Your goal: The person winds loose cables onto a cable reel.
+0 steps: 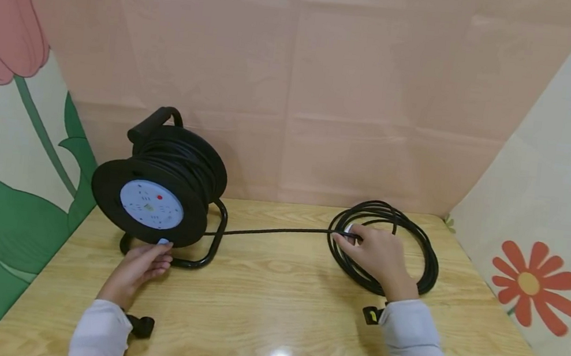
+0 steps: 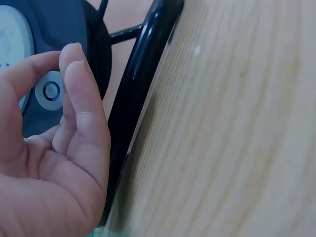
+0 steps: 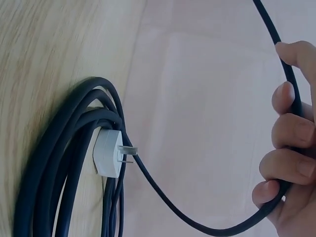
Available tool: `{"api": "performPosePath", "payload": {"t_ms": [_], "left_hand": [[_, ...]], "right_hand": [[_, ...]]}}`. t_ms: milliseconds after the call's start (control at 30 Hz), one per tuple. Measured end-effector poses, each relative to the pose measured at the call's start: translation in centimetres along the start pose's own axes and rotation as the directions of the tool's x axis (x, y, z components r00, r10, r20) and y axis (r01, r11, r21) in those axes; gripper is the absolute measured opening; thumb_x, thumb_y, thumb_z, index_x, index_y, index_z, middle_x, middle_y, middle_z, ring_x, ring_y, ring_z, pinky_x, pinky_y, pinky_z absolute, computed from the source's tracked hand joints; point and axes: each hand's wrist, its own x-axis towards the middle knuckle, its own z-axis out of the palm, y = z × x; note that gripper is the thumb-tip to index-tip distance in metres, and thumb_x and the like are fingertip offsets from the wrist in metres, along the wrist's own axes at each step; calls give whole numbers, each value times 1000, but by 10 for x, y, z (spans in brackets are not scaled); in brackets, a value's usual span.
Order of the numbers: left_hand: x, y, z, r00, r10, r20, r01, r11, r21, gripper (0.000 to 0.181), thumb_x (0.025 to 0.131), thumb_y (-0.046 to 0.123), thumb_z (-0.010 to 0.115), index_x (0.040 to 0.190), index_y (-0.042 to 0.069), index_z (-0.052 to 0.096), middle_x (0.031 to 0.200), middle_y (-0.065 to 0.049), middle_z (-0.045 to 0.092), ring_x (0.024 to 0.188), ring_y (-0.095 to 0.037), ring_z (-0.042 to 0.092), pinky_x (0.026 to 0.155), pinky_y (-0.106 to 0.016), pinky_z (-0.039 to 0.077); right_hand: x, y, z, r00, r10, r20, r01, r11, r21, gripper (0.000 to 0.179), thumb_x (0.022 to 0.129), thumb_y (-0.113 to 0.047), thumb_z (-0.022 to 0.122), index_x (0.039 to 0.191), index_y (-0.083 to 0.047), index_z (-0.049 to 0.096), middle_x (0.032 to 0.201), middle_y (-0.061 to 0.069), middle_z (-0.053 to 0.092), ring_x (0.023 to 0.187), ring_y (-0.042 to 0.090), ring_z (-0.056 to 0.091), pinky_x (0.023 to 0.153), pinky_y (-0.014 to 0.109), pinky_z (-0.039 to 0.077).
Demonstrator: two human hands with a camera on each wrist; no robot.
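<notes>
A black cable reel [image 1: 160,176] stands at the left, wound with black cable and bearing a pale socket face [image 1: 152,204]. My left hand [image 1: 142,270] is at the reel's lower front rim, its thumb and fingers pinching around a small grey round knob [image 2: 51,91]. A black cable [image 1: 274,231] runs from the reel's base to the right. My right hand [image 1: 374,254] grips this cable, its fingers curled round it above a loose coil [image 1: 427,268] on the table. By the coil in the right wrist view is a white plug [image 3: 108,153] with metal prongs.
The reel rests on a black tubular stand [image 1: 212,251], with a carrying handle [image 1: 150,124] on top. A pink sheet [image 1: 295,86] hangs behind the wooden table [image 1: 262,303]. Printed flower panels [image 1: 545,240] flank both sides.
</notes>
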Motion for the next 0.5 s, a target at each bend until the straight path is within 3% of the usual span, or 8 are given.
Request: {"api": "performPosePath", "payload": {"t_ms": [167, 300, 400, 500], "left_hand": [[0, 0, -3, 1000, -15, 4, 16, 999, -42, 54, 100, 35, 65, 127, -9, 52, 90, 0, 66, 78, -7, 64, 73, -20, 56], [1, -1, -5, 999, -30, 29, 34, 987, -155, 44, 100, 34, 64, 121, -5, 56, 89, 1, 66, 78, -7, 64, 74, -19, 56], [1, -2, -8, 998, -44, 52, 57, 957, -283, 28, 102, 30, 61, 105, 3, 65, 86, 2, 67, 77, -6, 64, 74, -19, 56], [1, -3, -12, 996, -59, 73, 83, 916, -393, 25, 103, 28, 58, 90, 10, 68, 82, 2, 68, 74, -5, 64, 72, -18, 55]], "right_hand": [[-1, 0, 2, 999, 3, 48, -4, 1000, 30, 30, 92, -49, 67, 71, -28, 57, 53, -10, 41, 45, 13, 37, 41, 30, 28], [-2, 2, 6, 999, -13, 39, 11, 999, 40, 26, 92, -41, 65, 72, -28, 55, 55, -11, 41, 48, 13, 38, 45, 31, 29], [-2, 1, 8, 999, -23, 41, 21, 999, 40, 27, 94, -41, 63, 73, -27, 54, 56, -10, 40, 49, 13, 37, 45, 30, 29], [-1, -2, 9, 998, -46, 35, 44, 998, 53, 26, 95, -42, 65, 76, -25, 59, 56, -10, 39, 48, 11, 36, 44, 30, 28]]}}
